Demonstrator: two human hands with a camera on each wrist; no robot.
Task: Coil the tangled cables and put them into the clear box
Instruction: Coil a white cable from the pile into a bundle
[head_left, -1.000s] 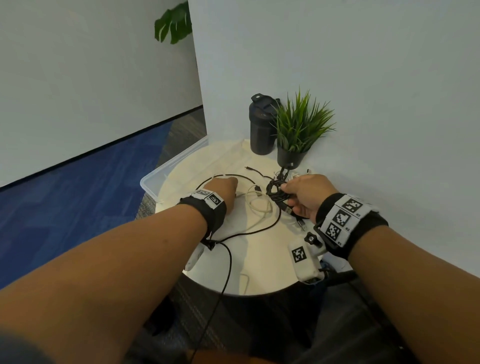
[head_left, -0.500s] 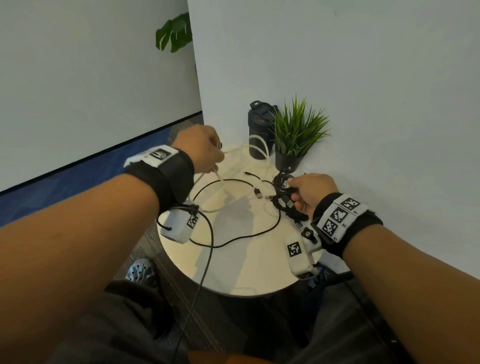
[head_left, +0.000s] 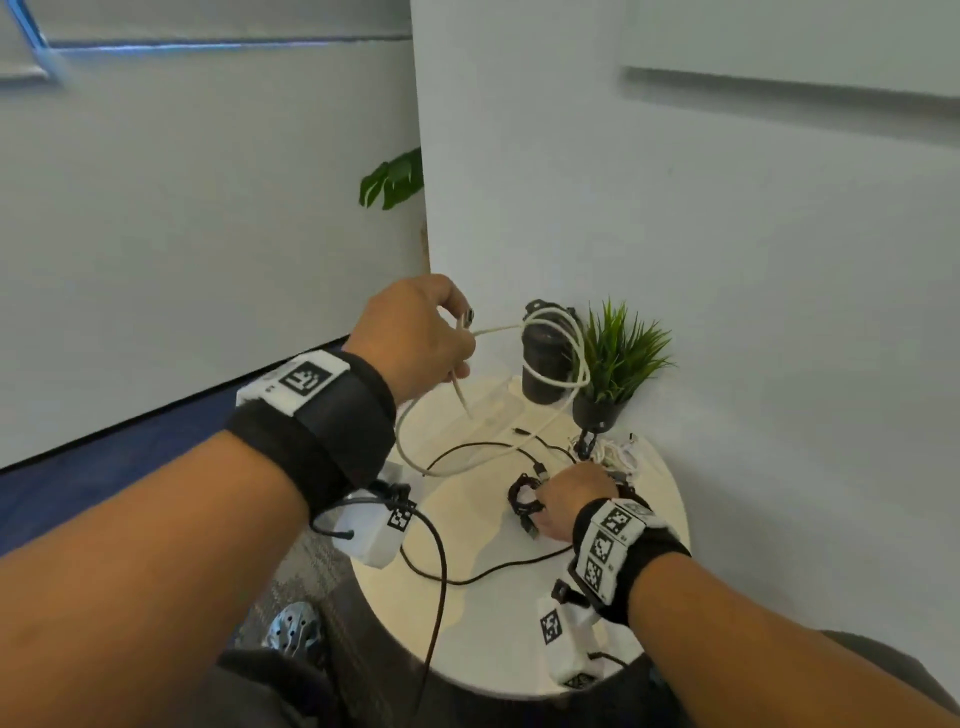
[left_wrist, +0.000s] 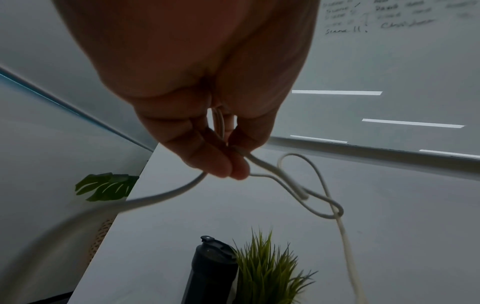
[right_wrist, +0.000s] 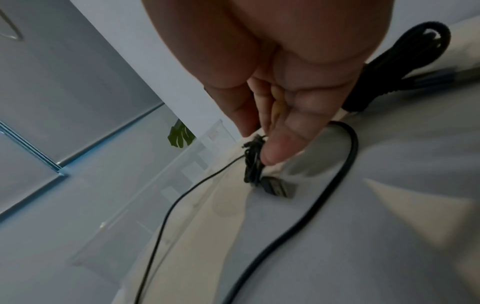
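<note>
My left hand (head_left: 447, 338) is raised above the far left of the round white table (head_left: 493, 639) and pinches a white cable (head_left: 566, 332). The cable hangs from it in loose loops down to the tabletop. In the left wrist view the fingertips (left_wrist: 228, 164) pinch the white cable (left_wrist: 285, 181), which shows a knot-like twist. My right hand (head_left: 566, 499) rests on the table and grips a small coil of black cable (head_left: 522, 499). The right wrist view shows that coil (right_wrist: 253, 164) and its USB plug (right_wrist: 279, 188). The clear box (head_left: 488, 410) lies at the table's far left edge.
A loose black cable (head_left: 488, 577) curves over the tabletop. A dark bottle (head_left: 540, 364) and a potted grass plant (head_left: 618, 358) stand at the back against the white wall. More white cable (head_left: 618, 457) lies by the pot. A shoe (head_left: 293, 629) is on the floor.
My left hand has risen from the tabletop, lifting the white cable into the air. My right hand stays low on the table with the black coil.
</note>
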